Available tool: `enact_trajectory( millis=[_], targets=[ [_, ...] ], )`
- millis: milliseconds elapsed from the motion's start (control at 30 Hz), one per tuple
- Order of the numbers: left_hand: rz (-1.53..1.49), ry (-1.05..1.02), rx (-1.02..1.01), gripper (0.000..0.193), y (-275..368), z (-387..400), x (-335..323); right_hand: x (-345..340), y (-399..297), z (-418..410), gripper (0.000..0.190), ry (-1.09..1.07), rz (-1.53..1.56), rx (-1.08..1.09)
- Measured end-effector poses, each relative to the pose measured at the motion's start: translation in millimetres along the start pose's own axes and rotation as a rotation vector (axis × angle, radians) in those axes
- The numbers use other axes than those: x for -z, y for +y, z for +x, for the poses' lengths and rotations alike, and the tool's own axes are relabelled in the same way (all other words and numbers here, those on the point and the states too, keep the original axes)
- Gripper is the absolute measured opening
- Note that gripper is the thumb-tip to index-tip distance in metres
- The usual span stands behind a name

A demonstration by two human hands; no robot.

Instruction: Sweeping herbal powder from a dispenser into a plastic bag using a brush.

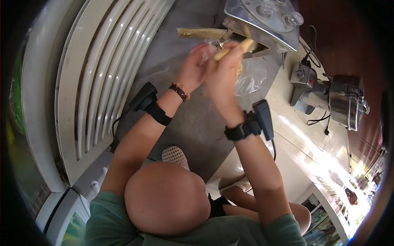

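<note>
My right hand (226, 66) grips a pale wooden handle (221, 54), probably of a brush; its far end is blurred beside a metal machine (258, 26). My left hand (194, 66) is just left of it, its fingers on the crumpled rim of a clear plastic bag (251, 78). Yellowish crumbs (239, 70) show in the bag, partly hidden behind my right hand. A narrow tray or chute (201, 33), coated with tan powder, juts left from the machine. Near the machine's lower edge is a dark opening (261, 48).
Clear round knobs (295, 19) top the machine. A white slatted panel (104, 73) rises along the left. To the right, a steel grinder-like appliance (344, 101) lies or stands near loose power cords (318, 118). A grey mat (197, 123) covers the floor below my hands.
</note>
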State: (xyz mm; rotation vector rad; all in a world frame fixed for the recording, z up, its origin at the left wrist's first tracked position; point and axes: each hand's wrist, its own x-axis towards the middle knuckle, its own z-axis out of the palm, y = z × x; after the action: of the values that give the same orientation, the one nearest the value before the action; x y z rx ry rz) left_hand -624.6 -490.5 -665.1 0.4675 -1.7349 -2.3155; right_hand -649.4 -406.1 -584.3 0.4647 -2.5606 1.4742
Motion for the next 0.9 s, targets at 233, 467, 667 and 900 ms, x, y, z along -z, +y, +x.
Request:
enact_trajectory(
  millis=[233,467,667,900],
  targets=[
    [0.436,-0.007,-0.085,0.04,12,-3,-1,1,7,-11,0.03,-0.123,-0.211,0.065],
    [0.379,-0.053,-0.105,0.039,6,2,-2,-21,29,6,0.026,0.007,-0.157,-0.04],
    [0.351,-0.047,-0.047,0.039,18,-1,-10,0,45,15,0.029,0.075,-0.087,0.016],
    [0.311,-0.047,-0.007,0.04,16,-4,-6,10,31,-2,0.031,0.006,0.053,-0.101]
  ],
)
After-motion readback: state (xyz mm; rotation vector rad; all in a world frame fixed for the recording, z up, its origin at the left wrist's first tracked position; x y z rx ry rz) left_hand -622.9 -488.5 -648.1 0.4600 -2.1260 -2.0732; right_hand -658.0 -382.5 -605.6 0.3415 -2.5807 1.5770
